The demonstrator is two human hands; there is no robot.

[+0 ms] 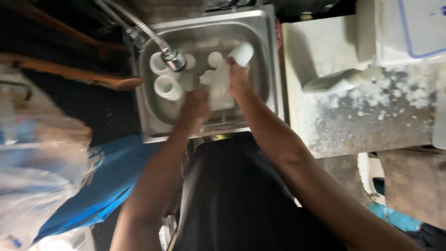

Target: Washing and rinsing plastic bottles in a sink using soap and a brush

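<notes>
A small stainless sink (272,65) fills the upper middle of the view; both hands are down inside it, so the step in hand looks like washing/rinsing of white plastic pieces. To the right stands a worn, blotchy counter (362,121) w/ a white lidded tub (409,28) at its far corner; to the left a blue bag (100,181) and clear plastic bags (32,153) crowd the sink's side.

A flexible metal hose faucet (173,58) hangs over the basin's left half, its head just above two white cups (167,87) that stand mouth-up in the basin.

The right hand (239,79) is closed on a white tube-like piece (241,52), held tilted near the back-right of the basin. The left hand (195,108) is curled low at the front, touching the pale pieces (216,83) between the hands; whether sthg is actually clamped in it cannot be told (motion blur).

Judgement: the next move calls for the held piece to be brought under the faucet head or set among the others, w/o the cups being knocked over.

Room is tight: basin walls sit close on all sides, the faucet head blocks the upper left, and free space is mostly straight up or rightward over the counter.
</notes>
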